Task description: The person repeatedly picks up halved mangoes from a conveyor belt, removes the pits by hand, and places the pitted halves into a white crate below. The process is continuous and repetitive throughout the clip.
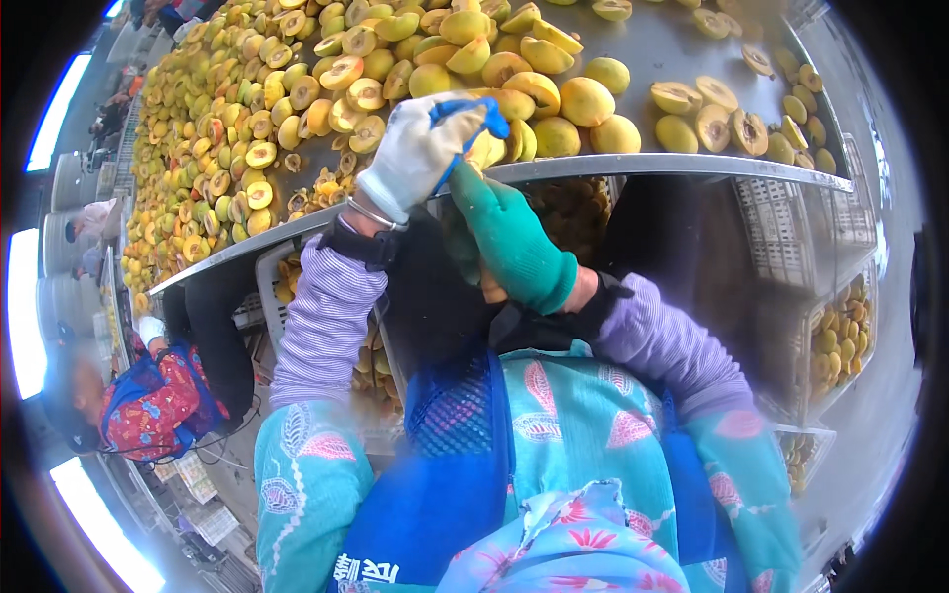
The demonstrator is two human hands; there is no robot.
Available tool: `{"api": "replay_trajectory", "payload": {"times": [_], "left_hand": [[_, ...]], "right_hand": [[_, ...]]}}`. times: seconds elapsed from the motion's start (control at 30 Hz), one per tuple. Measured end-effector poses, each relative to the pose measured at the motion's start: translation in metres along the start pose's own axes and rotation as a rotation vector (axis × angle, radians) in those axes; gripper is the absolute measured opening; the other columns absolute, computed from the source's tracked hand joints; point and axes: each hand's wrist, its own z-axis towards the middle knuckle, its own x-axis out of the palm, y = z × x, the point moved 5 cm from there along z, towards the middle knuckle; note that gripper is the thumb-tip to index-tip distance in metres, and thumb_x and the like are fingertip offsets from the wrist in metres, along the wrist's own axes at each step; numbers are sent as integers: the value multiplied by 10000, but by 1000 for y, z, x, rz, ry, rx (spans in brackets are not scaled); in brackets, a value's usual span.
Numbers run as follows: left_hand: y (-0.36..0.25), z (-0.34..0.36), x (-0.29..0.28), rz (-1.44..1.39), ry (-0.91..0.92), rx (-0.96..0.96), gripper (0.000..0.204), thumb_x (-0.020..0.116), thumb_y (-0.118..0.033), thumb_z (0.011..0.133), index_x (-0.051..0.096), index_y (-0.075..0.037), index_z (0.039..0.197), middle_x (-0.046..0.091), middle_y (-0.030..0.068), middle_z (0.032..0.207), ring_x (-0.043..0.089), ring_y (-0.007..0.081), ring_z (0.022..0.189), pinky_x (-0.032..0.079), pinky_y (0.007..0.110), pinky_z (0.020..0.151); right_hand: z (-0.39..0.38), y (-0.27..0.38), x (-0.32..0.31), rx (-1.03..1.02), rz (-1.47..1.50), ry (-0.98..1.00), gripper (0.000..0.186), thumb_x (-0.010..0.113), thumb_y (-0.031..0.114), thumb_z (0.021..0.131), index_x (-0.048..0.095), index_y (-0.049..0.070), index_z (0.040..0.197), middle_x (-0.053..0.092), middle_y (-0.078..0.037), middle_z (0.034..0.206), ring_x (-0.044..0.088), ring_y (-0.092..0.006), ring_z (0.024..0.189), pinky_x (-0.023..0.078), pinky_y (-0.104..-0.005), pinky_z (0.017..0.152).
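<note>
My left hand [420, 148], in a white glove, is closed above the near edge of a metal table [643, 170]. A blue piece [484, 111] shows at its fingers; whether it is a tool or part of the glove I cannot tell. Against it, my right hand [519, 237], in a green knitted glove, is closed with its thumb up. Yellow fruit flesh [481, 150] shows where the hands meet, but what each grips is mostly hidden. Just beyond lie whole and halved yellow peaches [587, 102], some halves with the pit side up.
A large heap of peach halves [247, 128] spreads over the table's left side. White plastic crates [776, 222] stand below the edge at right; one holds fruit [840, 341]. Another crate [272, 287] with fruit is near my left forearm. A co-worker in red [163, 405] sits at left.
</note>
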Motion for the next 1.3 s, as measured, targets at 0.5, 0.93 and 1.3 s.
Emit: {"api": "replay_trajectory", "payload": {"times": [0.5,0.93,1.3], "left_hand": [[11,-22,34,-845,-416,-319,539,422,-456,1030,604,45,1108,680,159,886,643,208,623,546,304,535],[35,-89,1,-1397,-389,-562,579,400,-474,1018,565,27,1256,692,164,976,686,270,718,556,281,551],[195,-445,-66,660,-52,-1518,673,501,-539,929,486,-39,1379,551,292,1291,510,408,1236,361,474,1074]], "right_hand": [[-8,-4,2,-2,255,185,438,443,519,1009,563,124,861,476,20,567,403,-98,398,320,-266,386],[-16,-39,-53,319,421,241,385,435,522,1011,534,163,915,441,44,564,373,-98,415,318,-263,411],[0,-32,-48,80,-117,-98,393,514,492,988,523,115,880,470,6,582,421,-90,425,342,-224,386]]}}
